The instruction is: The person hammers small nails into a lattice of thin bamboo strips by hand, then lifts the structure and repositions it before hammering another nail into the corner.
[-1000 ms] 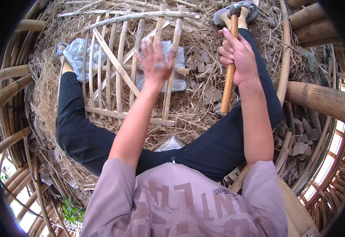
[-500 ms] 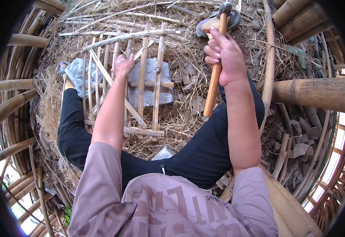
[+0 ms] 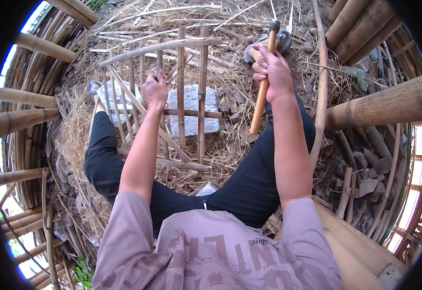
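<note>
My left hand (image 3: 154, 92) is closed around a slat near the middle of a bamboo lattice (image 3: 181, 87), which is made of thin upright strips crossed by rails. A slanting strip passes beside that wrist. Beneath the lattice lies a rough grey concrete block (image 3: 206, 104), partly covered by the slats. My right hand (image 3: 274, 75) grips a hammer (image 3: 259, 108) by its wooden handle. The dark hammer head points away from me, over my right shoe, clear of the lattice.
Dry straw and loose split bamboo (image 3: 162, 21) cover the ground. Pale plastic sheeting (image 3: 112, 99) lies by my left foot. Thick bamboo poles (image 3: 380, 104) jut in at right, above broken stones (image 3: 368, 186). Bamboo railings (image 3: 25, 96) stand at left.
The view has shifted, so the block and my left foot appear lower and farther right. The lattice has shifted slightly left over the block. Both hands keep their grips.
</note>
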Available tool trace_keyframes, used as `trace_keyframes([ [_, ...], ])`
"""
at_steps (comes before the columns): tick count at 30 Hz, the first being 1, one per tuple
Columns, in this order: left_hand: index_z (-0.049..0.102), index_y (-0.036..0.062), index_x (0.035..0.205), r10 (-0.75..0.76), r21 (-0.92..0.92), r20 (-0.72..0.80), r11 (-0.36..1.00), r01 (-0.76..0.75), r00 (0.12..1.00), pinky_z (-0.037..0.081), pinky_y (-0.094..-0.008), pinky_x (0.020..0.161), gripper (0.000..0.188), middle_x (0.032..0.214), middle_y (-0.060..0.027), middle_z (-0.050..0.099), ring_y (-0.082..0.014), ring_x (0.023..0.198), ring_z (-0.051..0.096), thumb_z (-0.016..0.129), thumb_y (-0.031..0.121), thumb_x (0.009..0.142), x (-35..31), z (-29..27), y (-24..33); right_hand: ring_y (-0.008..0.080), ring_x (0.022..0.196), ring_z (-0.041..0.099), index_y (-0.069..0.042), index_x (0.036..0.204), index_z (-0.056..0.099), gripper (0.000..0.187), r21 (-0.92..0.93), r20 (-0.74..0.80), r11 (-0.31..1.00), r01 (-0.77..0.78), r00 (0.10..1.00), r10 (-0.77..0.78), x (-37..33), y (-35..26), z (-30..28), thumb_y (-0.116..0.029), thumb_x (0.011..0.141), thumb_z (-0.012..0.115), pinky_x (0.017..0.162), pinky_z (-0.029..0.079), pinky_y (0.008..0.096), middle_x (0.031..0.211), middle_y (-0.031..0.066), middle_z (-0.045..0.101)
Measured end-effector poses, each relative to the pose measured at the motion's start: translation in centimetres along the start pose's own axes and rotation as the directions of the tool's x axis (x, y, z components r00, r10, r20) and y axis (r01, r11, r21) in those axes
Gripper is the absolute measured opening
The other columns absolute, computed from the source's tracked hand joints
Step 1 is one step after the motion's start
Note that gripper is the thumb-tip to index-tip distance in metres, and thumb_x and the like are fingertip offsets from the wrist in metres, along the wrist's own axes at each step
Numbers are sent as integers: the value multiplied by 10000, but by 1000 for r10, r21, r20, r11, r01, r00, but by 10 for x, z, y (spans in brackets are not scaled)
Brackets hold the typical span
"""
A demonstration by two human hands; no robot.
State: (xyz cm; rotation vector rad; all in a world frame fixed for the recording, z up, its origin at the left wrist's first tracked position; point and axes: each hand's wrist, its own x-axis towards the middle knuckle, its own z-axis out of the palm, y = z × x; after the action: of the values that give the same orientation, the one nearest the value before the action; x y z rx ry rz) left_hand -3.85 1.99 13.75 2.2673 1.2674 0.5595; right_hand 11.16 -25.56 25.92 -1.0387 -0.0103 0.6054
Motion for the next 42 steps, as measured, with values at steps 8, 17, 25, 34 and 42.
trace_keyframes([
  [8,681,-32,847,96,-174,-167,977,-125,981,503,-494,711,510,755,-218,701,-398,727,686,562,427,1035,-23,-75,18,14,497,347,-51,1094,609,166,18,-136,997,73,988,-70,-4,-18,-7,-207,1048,576,427,285,185,635,-94,366],
  [17,629,39,790,88,-697,-208,685,-210,974,351,-287,497,356,607,-12,563,-90,527,474,599,281,1049,-50,-151,46,17,487,341,-63,1040,588,162,31,-50,995,92,995,-90,-35,-38,17,-224,1052,577,417,272,187,616,-93,345],
  [25,605,52,1115,575,-968,-119,-248,34,809,557,-338,737,196,871,-105,653,-206,792,658,580,233,1045,7,-213,46,13,495,362,-40,1050,546,161,-118,204,972,204,963,-178,-119,-117,85,-182,1019,615,409,295,181,621,-85,373],
  [34,618,103,1076,751,-918,60,-217,331,658,438,-440,895,324,781,-8,509,-156,741,481,454,383,1081,9,-230,80,164,690,674,-26,1362,451,544,-340,403,890,305,902,-155,-72,-188,115,-327,976,689,558,577,244,833,76,642],
  [42,541,41,1075,852,-918,53,-163,360,522,382,-550,1059,233,759,-4,442,-134,705,443,413,234,1070,-6,-287,128,142,788,613,-34,1104,596,313,-538,224,669,512,852,-473,16,-127,150,-335,1027,635,748,538,302,846,62,622],
])
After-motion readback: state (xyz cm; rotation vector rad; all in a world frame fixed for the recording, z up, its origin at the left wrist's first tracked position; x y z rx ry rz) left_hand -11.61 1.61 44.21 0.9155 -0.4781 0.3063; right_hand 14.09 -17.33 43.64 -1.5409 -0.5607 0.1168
